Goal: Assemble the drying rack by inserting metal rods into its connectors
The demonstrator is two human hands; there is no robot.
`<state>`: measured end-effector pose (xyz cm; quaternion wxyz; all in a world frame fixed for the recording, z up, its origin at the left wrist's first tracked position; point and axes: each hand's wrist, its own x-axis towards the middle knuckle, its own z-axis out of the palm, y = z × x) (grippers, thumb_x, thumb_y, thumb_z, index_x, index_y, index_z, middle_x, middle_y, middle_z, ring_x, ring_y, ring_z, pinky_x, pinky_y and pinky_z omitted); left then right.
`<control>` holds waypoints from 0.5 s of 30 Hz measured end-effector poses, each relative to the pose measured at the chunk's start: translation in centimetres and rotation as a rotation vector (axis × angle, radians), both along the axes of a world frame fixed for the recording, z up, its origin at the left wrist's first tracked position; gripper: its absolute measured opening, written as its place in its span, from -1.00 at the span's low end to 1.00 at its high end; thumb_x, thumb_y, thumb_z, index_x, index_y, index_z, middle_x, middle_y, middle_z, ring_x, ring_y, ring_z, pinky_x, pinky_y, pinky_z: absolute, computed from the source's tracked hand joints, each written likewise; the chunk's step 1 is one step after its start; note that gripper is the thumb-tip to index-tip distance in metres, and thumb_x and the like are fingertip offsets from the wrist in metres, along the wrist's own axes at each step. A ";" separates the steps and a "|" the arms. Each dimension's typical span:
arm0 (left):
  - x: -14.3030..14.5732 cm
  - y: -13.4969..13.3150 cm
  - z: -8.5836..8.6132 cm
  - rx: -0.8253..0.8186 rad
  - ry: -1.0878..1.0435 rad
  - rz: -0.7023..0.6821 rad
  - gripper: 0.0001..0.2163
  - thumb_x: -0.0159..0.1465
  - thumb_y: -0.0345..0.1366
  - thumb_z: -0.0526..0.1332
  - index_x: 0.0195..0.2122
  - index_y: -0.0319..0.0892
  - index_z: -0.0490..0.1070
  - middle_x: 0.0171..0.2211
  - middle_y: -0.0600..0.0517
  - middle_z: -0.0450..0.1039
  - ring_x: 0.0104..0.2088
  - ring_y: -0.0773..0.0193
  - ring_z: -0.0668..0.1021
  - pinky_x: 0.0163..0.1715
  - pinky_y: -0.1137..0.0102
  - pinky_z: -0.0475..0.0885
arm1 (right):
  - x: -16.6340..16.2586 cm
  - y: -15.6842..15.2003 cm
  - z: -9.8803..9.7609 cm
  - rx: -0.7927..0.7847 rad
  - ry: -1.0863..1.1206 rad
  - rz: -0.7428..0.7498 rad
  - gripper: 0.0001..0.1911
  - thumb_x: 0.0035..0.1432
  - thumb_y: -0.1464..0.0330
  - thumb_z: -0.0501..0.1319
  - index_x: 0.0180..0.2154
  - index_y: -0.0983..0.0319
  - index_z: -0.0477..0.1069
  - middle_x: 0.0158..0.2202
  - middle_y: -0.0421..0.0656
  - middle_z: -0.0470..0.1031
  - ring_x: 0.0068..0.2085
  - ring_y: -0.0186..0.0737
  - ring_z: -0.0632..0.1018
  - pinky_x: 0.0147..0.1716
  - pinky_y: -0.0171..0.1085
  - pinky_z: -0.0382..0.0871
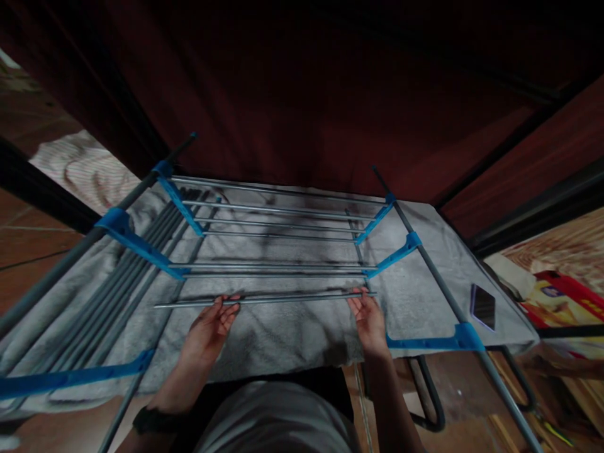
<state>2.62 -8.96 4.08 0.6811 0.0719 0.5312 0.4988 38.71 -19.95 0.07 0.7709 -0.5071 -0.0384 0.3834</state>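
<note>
Pinching metal rod [292, 299] in left hand [211, 327] and right hand [369, 319]; could knock blue plastic bracket [436, 341], four o'clock, if swung.

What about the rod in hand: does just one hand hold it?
No: the left hand and the right hand both hold the rod, toward opposite ends.

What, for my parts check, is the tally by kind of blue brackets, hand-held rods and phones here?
Blue brackets: 6
Hand-held rod: 1
Phone: 1
Total: 8
</note>
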 end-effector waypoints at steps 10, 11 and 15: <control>-1.6 1.0 0.2 0.070 -0.039 0.114 -0.90 0.37 -0.52 0.23 -0.21 -0.21 0.50 -0.31 -0.05 0.67 -0.47 0.36 0.62 -0.43 0.53 0.54 | 2.4 -0.5 -1.5 -0.092 -0.033 -0.063 -0.72 -0.04 0.24 0.55 -0.41 0.11 0.48 -0.37 -0.27 0.67 -0.30 -0.24 0.71 -0.14 -0.20 0.70; -1.9 1.1 0.4 0.072 -0.031 0.133 -0.88 0.38 -0.53 0.21 -0.21 -0.22 0.50 -0.32 -0.05 0.66 -0.48 0.37 0.61 -0.44 0.53 0.53 | 2.8 -0.7 -1.8 -0.106 -0.030 -0.056 -0.77 -0.04 0.24 0.52 -0.40 0.10 0.51 -0.36 -0.26 0.67 -0.29 -0.23 0.71 -0.13 -0.20 0.70; -2.8 1.3 0.7 0.107 0.013 0.209 -0.90 0.35 -0.55 0.25 -0.22 -0.23 0.50 -0.37 -0.03 0.65 -0.51 0.39 0.59 -0.45 0.53 0.49 | 4.2 -1.3 -3.4 -0.164 -0.096 -0.007 -0.86 -0.04 0.21 0.42 -0.35 0.02 0.59 -0.31 -0.22 0.69 -0.22 -0.15 0.74 -0.09 -0.10 0.71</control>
